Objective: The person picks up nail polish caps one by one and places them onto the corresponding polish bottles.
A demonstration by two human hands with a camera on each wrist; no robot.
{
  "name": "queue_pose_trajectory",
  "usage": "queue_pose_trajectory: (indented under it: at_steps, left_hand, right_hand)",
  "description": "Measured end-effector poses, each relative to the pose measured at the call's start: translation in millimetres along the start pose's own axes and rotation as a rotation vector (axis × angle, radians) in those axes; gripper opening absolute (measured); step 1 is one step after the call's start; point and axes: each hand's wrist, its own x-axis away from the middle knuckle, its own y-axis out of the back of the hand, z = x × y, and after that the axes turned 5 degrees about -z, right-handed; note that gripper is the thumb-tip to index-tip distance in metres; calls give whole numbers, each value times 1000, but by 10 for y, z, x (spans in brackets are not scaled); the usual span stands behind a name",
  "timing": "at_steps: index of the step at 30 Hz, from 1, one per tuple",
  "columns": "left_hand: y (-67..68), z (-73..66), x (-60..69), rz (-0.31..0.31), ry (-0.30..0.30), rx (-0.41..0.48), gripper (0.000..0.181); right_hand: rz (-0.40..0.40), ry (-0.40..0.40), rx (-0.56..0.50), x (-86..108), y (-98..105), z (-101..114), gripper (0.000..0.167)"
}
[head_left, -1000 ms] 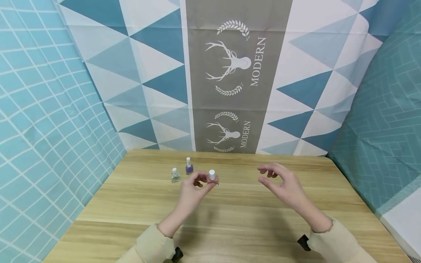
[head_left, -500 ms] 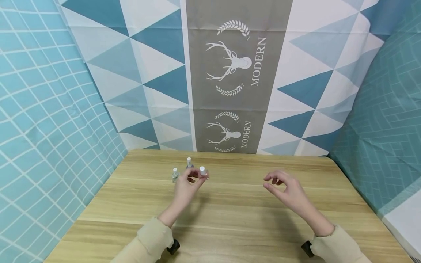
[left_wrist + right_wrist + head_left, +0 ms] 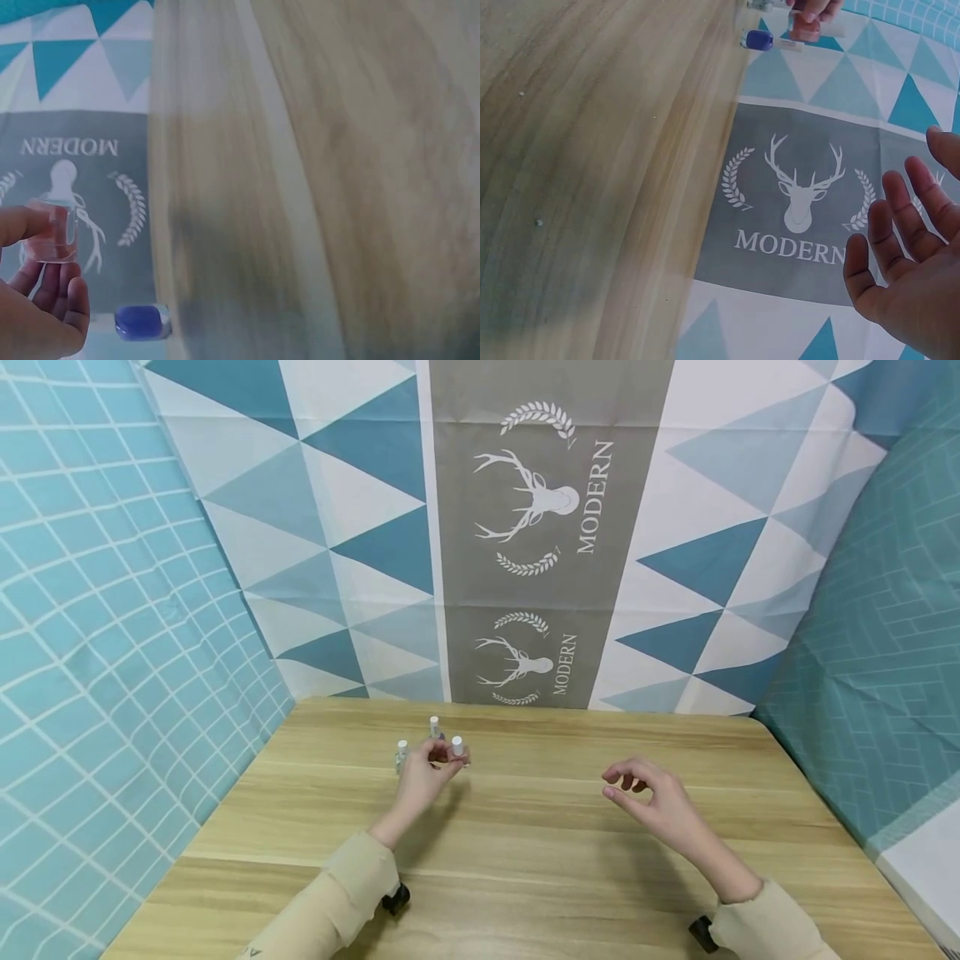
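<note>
My left hand (image 3: pixel 418 783) pinches a small bottle of pink nail polish (image 3: pixel 458 748) by its body between thumb and fingers, white cap up. In the left wrist view the pink bottle (image 3: pixel 63 238) looks lifted clear of the table. Just behind the hand stands a purple nail polish bottle (image 3: pixel 434 725), its lower part hidden by the fingers; its purple body (image 3: pixel 757 40) shows in the right wrist view. A clear nail polish bottle (image 3: pixel 402 748) stands left of it, partly covered by the hand. My right hand (image 3: pixel 654 800) hovers above the table, fingers loosely bent, holding nothing.
The wooden table (image 3: pixel 540 868) reaches back to a patterned cloth wall (image 3: pixel 517 527) with deer prints. Blue tiled cloth (image 3: pixel 112 635) borders the left side, and teal cloth (image 3: pixel 877 635) the right. A white surface (image 3: pixel 930 860) lies beyond the table's right edge.
My left hand has moved left and slightly back with the pink nail polish bottle, closer to the purple and clear ones. My right hand has shifted slightly right and toward me.
</note>
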Motion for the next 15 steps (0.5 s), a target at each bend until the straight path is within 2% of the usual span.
queue_pose_trajectory:
  at_steps: [7, 11, 15]
  left_hand:
    - [-40, 145, -93, 8, 72, 21, 20]
    - [-57, 207, -129, 10, 117, -18, 19]
    - [-76, 242, -152, 43, 145, -36, 17]
  right_hand:
    - [11, 6, -17, 20, -21, -16, 14]
    - [9, 10, -12, 29, -29, -22, 15]
    - [-1, 22, -7, 31, -31, -22, 16]
